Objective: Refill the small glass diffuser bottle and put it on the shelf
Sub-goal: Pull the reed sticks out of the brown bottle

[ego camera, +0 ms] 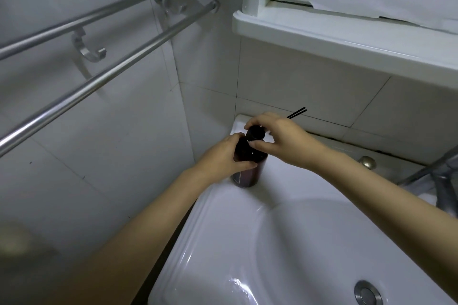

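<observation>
Basin rim (223, 205) carries the brown refill bottle (247, 176), my left hand (223, 156) clamped around it, right hand (277, 138) gripping its cap (255, 132) at twelve o'clock; pouring and shelving remain.

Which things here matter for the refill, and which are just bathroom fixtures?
In the job:
- dark bottle, left hand around its body
- its cap, right hand on it
- black reed sticks
- white shelf

Lying about:
- sink
- drain
- towel rail
- hook

Two bare forearms, no sleeves in view, left hand (224, 156) and right hand (280, 138) ungloved, short plain fingernails.
</observation>
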### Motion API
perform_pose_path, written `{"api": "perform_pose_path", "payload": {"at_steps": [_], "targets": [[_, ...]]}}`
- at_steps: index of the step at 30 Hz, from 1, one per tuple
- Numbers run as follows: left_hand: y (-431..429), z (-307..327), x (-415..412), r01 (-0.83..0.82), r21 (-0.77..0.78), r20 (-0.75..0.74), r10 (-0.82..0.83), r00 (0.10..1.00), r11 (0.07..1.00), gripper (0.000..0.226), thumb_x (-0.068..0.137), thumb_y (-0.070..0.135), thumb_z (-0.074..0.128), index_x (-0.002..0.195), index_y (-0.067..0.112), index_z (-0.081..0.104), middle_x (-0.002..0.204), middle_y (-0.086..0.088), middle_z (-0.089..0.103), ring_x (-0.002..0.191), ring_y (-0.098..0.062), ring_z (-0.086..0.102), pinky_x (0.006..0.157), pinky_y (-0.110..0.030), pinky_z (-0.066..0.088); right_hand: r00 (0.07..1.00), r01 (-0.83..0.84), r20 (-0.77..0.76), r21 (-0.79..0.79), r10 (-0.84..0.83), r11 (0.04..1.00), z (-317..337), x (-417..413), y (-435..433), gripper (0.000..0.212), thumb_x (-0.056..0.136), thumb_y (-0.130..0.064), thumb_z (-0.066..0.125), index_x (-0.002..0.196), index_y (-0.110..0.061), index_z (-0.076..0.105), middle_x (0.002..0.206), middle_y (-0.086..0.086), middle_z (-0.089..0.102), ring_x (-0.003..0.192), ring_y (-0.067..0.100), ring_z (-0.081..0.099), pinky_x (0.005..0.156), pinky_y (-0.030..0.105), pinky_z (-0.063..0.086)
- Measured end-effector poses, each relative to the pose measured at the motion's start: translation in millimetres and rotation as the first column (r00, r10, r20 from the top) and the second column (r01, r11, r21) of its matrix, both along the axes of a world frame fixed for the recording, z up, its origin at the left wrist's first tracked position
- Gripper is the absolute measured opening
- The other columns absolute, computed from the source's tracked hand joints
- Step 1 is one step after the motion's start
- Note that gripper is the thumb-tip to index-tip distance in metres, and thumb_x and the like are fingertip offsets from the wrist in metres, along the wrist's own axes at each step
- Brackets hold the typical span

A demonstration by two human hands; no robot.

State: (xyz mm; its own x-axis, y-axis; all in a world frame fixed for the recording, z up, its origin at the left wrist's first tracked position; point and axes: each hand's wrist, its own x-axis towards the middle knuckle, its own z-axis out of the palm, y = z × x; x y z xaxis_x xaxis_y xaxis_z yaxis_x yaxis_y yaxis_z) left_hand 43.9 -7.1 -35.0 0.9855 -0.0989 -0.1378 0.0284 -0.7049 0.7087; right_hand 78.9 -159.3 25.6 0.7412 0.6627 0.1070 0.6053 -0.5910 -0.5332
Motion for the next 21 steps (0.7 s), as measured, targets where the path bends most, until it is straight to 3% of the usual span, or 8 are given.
{"api": "perform_pose_path", "payload": {"at_steps": [2,5,7,10,13,15,19,21], "targets": [[0.6,0.2,-0.8,0.009,0.012,0.005,-0.009,1.000,1.000,0.066,0.069,0.046,0.068,0.125,0.021,0.044,0.120,-0.001,0.058,0.109,-0.019,0.055,0.092,-0.044,0.048,0.999,-0.009,-0.039,0.045,0.011,0.999,-0.3,-7.2,-3.9,0.029,0.082,-0.006,0.062,0.111,-0.006,0.059,0.103,0.005,0.058,0.089,0.013,0.050,0.077,0.017,0.040],[3.2,-1.5,-2.8,0.025,0.037,-0.008,-0.025,1.000,0.999,0.083,0.063,0.059,0.060,0.133,0.022,0.035,0.128,-0.003,0.053,0.117,-0.021,0.051,0.097,-0.044,0.046,0.993,0.004,-0.115,0.061,0.003,0.998,-6.0,-15.7,-9.9,0.034,0.083,-0.007,0.061,0.116,-0.015,0.058,0.102,-0.003,0.051,0.087,0.002,0.050,0.071,0.004,0.039],[4.9,2.1,-9.3,0.014,0.025,-0.021,-0.014,1.000,1.000,0.082,0.069,0.056,0.062,0.137,0.020,0.031,0.138,-0.006,0.047,0.126,-0.023,0.045,0.104,-0.044,0.041,0.989,0.012,-0.149,0.052,-0.004,0.999,-12.4,-21.0,-12.8,0.038,0.083,-0.008,0.061,0.120,-0.016,0.057,0.102,-0.004,0.048,0.087,0.000,0.049,0.071,0.001,0.037],[11.4,0.1,-19.4,-0.011,0.024,-0.034,0.012,0.999,1.000,0.076,0.082,0.039,0.062,0.143,0.017,0.022,0.151,-0.005,0.030,0.136,-0.020,0.034,0.112,-0.038,0.032,0.985,0.015,-0.174,0.020,-0.011,1.000,-23.9,-29.8,-14.9,0.042,0.082,-0.011,0.064,0.123,-0.014,0.053,0.108,0.001,0.054,0.092,0.012,0.052,0.076,0.005,0.038],[18.3,-5.1,-29.4,-0.010,0.073,-0.016,0.011,1.000,0.997,0.070,0.085,0.037,0.058,0.142,0.016,0.024,0.151,-0.004,0.030,0.136,-0.018,0.035,0.111,-0.034,0.032,0.963,0.011,-0.270,0.002,-0.010,1.000,-34.9,-39.7,-14.6,0.032,0.078,-0.009,0.066,0.107,-0.013,0.055,0.102,0.003,0.061,0.092,0.021,0.058,0.078,0.019,0.043],[22.5,-9.8,-36.8,-0.014,0.084,-0.034,0.016,0.999,0.996,0.067,0.086,0.038,0.057,0.142,0.016,0.026,0.150,-0.003,0.031,0.135,-0.019,0.036,0.110,-0.035,0.033,0.954,-0.015,-0.299,-0.031,0.005,0.999,-45.1,-45.2,-12.4,0.029,0.076,-0.007,0.066,0.104,-0.012,0.058,0.103,0.005,0.063,0.089,0.018,0.058,0.076,0.017,0.044],[28.5,-22.9,-55.8,-0.027,0.079,-0.076,0.033,0.997,0.997,0.061,0.087,0.039,0.055,0.139,0.018,0.032,0.146,-0.002,0.037,0.133,-0.019,0.038,0.109,-0.034,0.034,0.947,-0.121,-0.313,-0.143,0.071,0.982,-70.0,-55.7,-6.2,0.035,0.082,-0.015,0.064,0.116,-0.014,0.059,0.111,0.006,0.055,0.091,0.017,0.056,0.074,0.008,0.039],[28.9,-28.7,-64.6,-0.033,0.087,-0.101,0.042,0.994,0.996,0.060,0.088,0.037,0.053,0.140,0.018,0.031,0.147,-0.001,0.036,0.133,-0.018,0.037,0.108,-0.029,0.031,0.937,-0.152,-0.340,-0.202,0.076,0.967,-81.7,-61.5,-2.7,0.039,0.086,-0.019,0.060,0.125,-0.015,0.055,0.114,0.007,0.051,0.098,0.020,0.055,0.082,0.015,0.040]]}}
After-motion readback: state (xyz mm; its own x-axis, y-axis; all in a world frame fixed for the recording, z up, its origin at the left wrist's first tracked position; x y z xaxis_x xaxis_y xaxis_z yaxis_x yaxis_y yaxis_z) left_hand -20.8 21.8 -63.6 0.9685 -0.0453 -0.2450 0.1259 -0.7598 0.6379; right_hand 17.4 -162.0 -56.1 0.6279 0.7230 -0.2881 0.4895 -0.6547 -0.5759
